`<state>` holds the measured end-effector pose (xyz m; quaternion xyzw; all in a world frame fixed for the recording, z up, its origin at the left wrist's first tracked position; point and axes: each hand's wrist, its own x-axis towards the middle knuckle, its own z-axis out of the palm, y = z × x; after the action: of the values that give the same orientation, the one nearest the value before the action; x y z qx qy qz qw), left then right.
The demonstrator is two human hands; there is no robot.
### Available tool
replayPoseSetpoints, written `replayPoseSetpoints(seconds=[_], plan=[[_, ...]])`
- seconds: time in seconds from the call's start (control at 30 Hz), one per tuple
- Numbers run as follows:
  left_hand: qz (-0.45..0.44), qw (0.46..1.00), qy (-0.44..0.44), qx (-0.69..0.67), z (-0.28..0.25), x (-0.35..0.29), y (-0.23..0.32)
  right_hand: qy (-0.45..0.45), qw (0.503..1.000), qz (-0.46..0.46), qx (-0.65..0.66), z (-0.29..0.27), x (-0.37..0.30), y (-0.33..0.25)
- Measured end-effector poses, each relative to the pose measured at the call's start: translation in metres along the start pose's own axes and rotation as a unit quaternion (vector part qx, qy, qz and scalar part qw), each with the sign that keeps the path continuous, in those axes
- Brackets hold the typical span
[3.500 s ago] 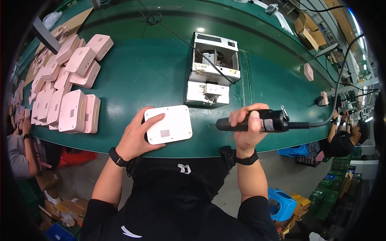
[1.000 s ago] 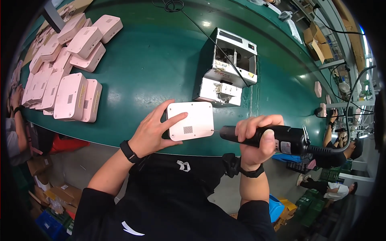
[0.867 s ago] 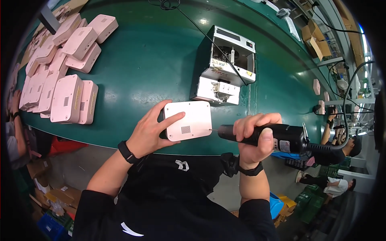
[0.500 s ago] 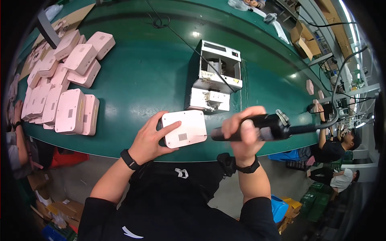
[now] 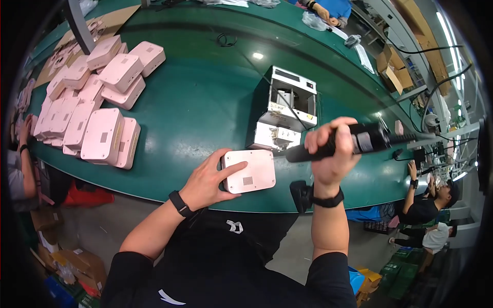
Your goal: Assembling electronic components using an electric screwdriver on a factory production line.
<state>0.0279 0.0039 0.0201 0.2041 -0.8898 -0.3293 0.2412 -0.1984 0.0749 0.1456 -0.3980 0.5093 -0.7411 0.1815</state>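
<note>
Left hand [image 5: 206, 179]: curled round pale pink case [image 5: 261, 172] by its left end, mid-frame!
Right hand [image 5: 334, 154]: wrapped firmly round black electric screwdriver [image 5: 375, 137], right of centre.
Screw feeder [image 5: 287, 105]: above centre; probably at screw pickup, calling for steady alignment there.

I note a black short-sleeved top [image 5: 231, 274] with a white curved mark [image 5: 170, 297], a white looped mark [image 5: 234, 226] on black cloth, a black wristband [image 5: 181, 204] behind the bare left hand [image 5: 205, 180], and a black strap [image 5: 329, 200] with blocky attachment [image 5: 301, 196] behind the right hand [image 5: 335, 159].
</note>
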Motion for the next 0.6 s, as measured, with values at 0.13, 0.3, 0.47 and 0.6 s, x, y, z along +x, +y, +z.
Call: replayPoseSetpoints(seconds=[0.13, 0.3, 0.47, 0.6], plan=[[0.001, 1.0, 0.008, -0.011, -0.001, 0.0, -0.001, -0.04, 0.991, 0.046, 0.118, -0.004, -0.04, -0.017], [0.003, 1.0, -0.001, -0.023, 0.001, 0.001, -0.005, -0.099, 0.992, 0.039, 0.073, 0.007, -0.063, -0.027], [0.01, 1.0, 0.006, -0.012, 0.002, 0.001, -0.005, -0.103, 0.991, 0.049, 0.064, 0.011, -0.071, -0.021], [-0.001, 1.0, 0.001, -0.023, 0.001, 0.004, -0.005, -0.102, 0.991, 0.066, 0.063, 0.008, -0.074, -0.023]])
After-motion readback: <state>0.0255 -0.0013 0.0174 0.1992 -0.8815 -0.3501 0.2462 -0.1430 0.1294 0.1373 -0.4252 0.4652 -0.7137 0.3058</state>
